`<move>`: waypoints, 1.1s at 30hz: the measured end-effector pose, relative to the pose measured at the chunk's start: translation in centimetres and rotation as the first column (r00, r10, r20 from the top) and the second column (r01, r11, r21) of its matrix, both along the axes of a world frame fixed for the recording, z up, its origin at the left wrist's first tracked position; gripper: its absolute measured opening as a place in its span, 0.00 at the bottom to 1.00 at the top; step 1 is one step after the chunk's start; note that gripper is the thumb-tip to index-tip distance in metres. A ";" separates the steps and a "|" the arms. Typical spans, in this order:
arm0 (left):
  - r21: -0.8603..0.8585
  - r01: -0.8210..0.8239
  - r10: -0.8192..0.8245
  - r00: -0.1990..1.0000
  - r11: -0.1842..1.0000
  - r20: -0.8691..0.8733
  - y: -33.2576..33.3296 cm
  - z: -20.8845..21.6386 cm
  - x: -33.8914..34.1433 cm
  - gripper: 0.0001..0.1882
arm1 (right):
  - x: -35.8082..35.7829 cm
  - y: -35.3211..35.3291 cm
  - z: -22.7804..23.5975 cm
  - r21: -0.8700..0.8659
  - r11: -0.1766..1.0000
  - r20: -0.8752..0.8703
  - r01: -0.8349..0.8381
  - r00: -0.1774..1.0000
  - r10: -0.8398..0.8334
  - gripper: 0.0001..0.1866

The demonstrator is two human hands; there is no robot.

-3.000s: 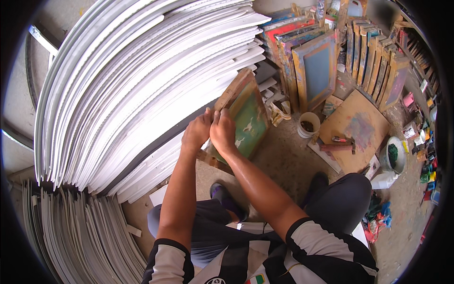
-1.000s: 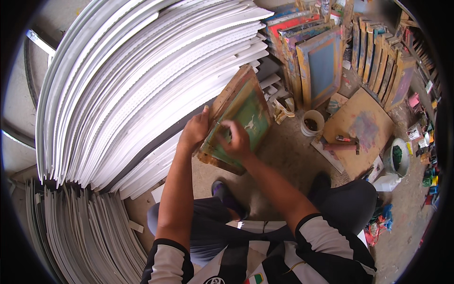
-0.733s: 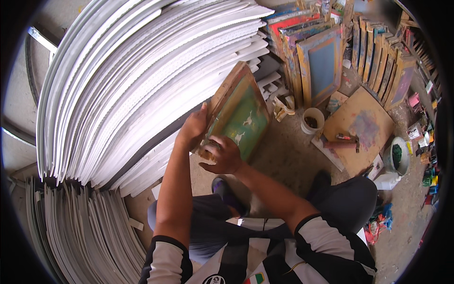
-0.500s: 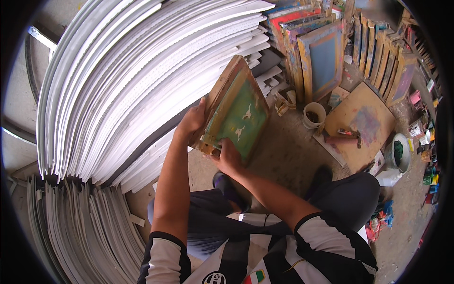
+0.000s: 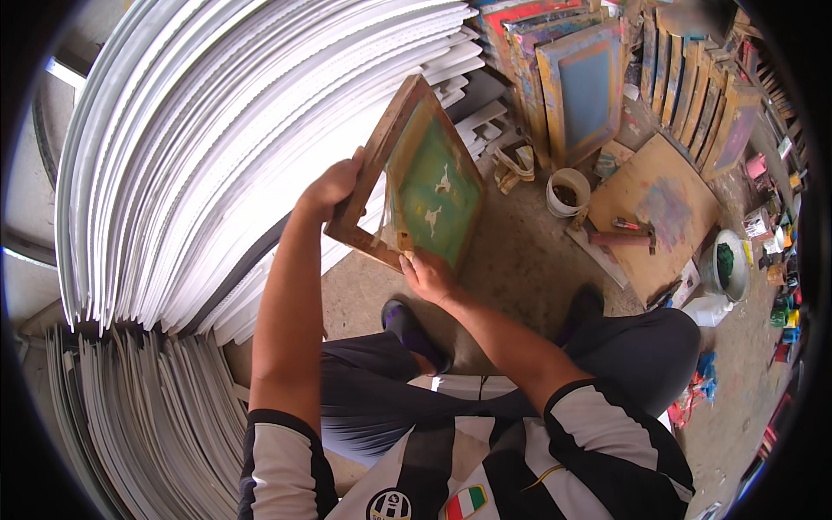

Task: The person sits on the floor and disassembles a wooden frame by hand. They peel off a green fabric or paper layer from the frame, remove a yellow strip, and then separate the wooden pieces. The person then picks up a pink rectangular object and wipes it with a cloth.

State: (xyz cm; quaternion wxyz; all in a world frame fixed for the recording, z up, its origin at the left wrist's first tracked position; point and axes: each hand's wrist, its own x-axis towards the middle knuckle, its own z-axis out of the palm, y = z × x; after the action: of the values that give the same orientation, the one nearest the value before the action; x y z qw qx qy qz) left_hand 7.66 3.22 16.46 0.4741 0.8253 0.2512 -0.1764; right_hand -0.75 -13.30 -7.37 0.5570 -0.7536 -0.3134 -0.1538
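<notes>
A wooden screen-printing frame (image 5: 374, 170) is held up tilted in front of me. My left hand (image 5: 334, 185) grips its left side bar, fingers partly hidden behind the wood. Green stained mesh (image 5: 452, 204) with two pale torn-looking patches spans the frame. Along the lower left the mesh has come away from the wood, and a gap shows between them. My right hand (image 5: 430, 276) is closed at the lower corner, pinching the loose mesh edge between thumb and fingers.
Curved stacks of white sheets (image 5: 217, 139) fill the left, with grey sheets (image 5: 160, 416) nearer. More screen frames (image 5: 585, 104) lean at the back right. On the floor are a white bucket (image 5: 568, 192), a stained board (image 5: 663, 186) bearing a hammer (image 5: 624, 239), and a bowl of green stuff (image 5: 728, 270).
The mesh's lower left edge has been pulled off the wood, opening a gap. The frame and my left hand have moved slightly left and up; my right hand has shifted a little right.
</notes>
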 end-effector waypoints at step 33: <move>0.116 0.181 -0.203 0.955 0.977 0.217 -4.7 -13.2 1.2 0.37 | 11.6 -6.8 5.0 0.053 0.944 -0.061 0.327 0.944 -0.323 0.15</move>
State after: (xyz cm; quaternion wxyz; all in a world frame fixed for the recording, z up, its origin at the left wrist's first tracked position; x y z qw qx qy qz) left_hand 8.90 -1.48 3.25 0.4408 0.8820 0.1218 -0.1137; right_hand 10.85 -20.14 -2.35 0.5552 -0.7809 -0.1655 -0.2337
